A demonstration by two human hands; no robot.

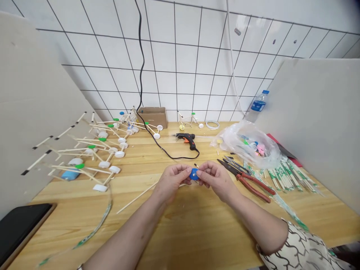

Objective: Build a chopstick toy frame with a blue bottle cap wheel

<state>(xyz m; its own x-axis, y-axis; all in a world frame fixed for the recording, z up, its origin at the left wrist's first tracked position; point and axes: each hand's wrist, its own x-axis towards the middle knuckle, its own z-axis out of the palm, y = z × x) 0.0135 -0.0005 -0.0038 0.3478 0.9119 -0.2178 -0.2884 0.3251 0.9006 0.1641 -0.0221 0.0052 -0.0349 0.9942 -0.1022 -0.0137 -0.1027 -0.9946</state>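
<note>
Between both hands, above the wooden table (180, 228), is a small round blue plastic bottle cap (194, 174) with a pale spot at its centre. My left hand (174, 179) pinches its left edge between thumb and fingers. From the other side my right hand (215, 179) grips the right edge the same way. A thin wooden stick (136, 198) lies on the table to the left of my left hand. Just beyond the fingertips lies a short dark-tipped piece (196, 165). Pliers with red handles (253, 184) rest to the right of my right hand.
Several stick models with white cap wheels (104, 164) crowd the left side. A glue gun (187, 139) with a black cord lies ahead, near a cardboard box (153, 117). At right are a plastic bag of caps (247, 144), wrapped sticks (289, 175) and a water bottle (258, 105). A phone (24, 234) lies front left.
</note>
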